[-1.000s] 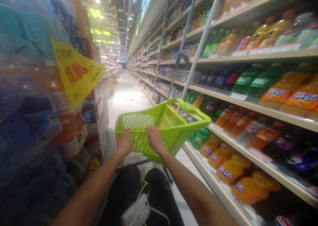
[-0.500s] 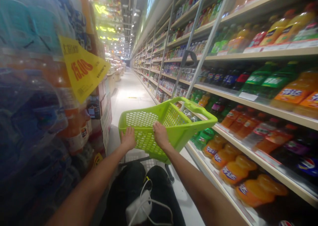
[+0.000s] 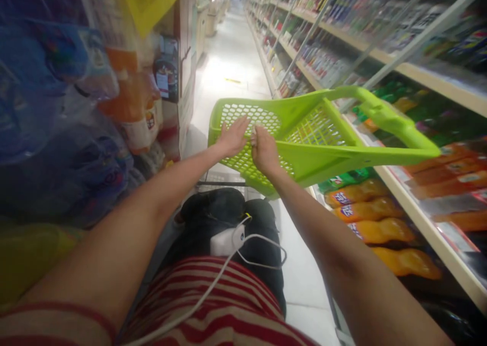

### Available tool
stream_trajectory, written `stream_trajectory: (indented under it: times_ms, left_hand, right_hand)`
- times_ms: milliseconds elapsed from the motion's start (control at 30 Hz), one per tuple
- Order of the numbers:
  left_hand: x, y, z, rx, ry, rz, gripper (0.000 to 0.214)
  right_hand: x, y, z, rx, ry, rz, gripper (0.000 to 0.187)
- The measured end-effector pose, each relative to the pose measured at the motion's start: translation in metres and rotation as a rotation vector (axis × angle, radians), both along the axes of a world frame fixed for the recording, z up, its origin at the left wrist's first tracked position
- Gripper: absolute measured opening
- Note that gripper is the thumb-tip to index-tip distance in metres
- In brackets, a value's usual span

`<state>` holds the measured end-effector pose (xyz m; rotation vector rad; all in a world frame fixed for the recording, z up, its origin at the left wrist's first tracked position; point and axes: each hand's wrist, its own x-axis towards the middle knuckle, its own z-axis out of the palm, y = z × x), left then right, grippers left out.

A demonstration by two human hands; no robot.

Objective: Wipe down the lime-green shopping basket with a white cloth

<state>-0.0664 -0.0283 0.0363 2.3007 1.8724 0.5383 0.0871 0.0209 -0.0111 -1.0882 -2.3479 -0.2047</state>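
A lime-green plastic shopping cart with honeycomb-pattern sides stands crosswise in front of my knees. Its handle points toward the shelves on the right. My left hand is at the cart's near rim, fingers stretched out and pointing over the basket. Just right of it, my right hand is closed at the same rim, with a small whitish bit at its fingertips that I cannot make out. The part of the basket floor that shows holds nothing I can distinguish.
Shelves on the right carry orange soda bottles and other drinks. Shrink-wrapped bottle packs and stacked cartons rise close on the left, under a yellow price sign. A white device with a cable lies on my lap. The tiled aisle runs ahead.
The view has tipped downward, bringing the striped shirt into sight. My left hand has moved right along the rim, closer to my right hand. The cart appears larger and further right.
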Motion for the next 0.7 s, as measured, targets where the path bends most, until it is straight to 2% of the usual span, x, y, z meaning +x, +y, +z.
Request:
stream_trajectory:
  times_ms: [167, 300, 433, 567, 700]
  left_hand:
    - [0.011, 0.011, 0.001, -0.011, -0.110, -0.058, 0.054]
    - [0.020, 0.015, -0.001, -0.049, -0.132, -0.080, 0.043]
    - [0.033, 0.016, 0.000, -0.023, -0.101, -0.037, 0.038]
    - [0.040, 0.020, 0.000, 0.003, -0.047, -0.015, 0.033]
    - [0.028, 0.020, -0.005, 0.069, 0.015, -0.022, 0.031]
  right_hand:
    - [-0.010, 0.001, -0.004, -0.005, 0.060, 0.030, 0.063]
    - [0.003, -0.004, 0.000, 0.002, 0.021, -0.004, 0.067]
    - [0.018, -0.012, 0.007, -0.025, -0.011, -0.020, 0.073]
    - [0.034, -0.017, 0.012, -0.035, -0.060, -0.068, 0.069]
    - [0.047, -0.019, 0.014, -0.034, -0.086, -0.140, 0.062]
